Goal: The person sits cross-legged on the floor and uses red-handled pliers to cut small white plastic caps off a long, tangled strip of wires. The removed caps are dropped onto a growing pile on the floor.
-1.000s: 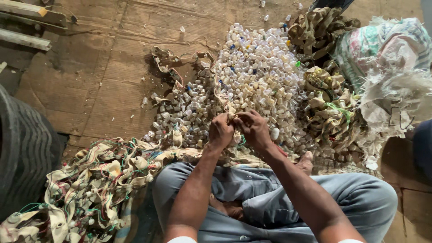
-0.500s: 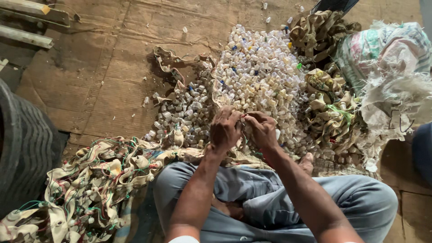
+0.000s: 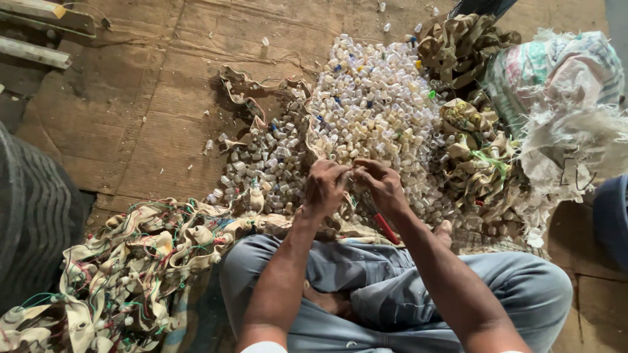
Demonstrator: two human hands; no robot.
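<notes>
Head view, looking down at a person sitting cross-legged in grey trousers (image 3: 418, 301) on a cardboard-covered floor (image 3: 150, 104). Left hand (image 3: 325, 187) and right hand (image 3: 381, 185) are close together above the lap, both curled narrow, fingertips pinching something small between them; what exactly they pinch is too small to tell. Right hand also holds a red-handled tool (image 3: 381, 221), handle poking out below the palm toward the knee; tool head hidden by the fingers.

Just beyond the hands, a big pile of small pale plastic caps (image 3: 373, 111) spreads toward the far edge of the floor, a few blue and green ones mixed in. A greyer patch of the same pieces (image 3: 268, 167) lies left of the hands.

Near left corner: tangled heap of tan strips with thin green and red wires (image 3: 131, 268), touching the left knee. Right side: crumpled tan strips (image 3: 474, 157) and, at the right edge, a frayed woven sack (image 3: 562, 98). Dark ribbed object (image 3: 33, 216) at the left edge, wooden slats (image 3: 36, 29) in the far left corner.
</notes>
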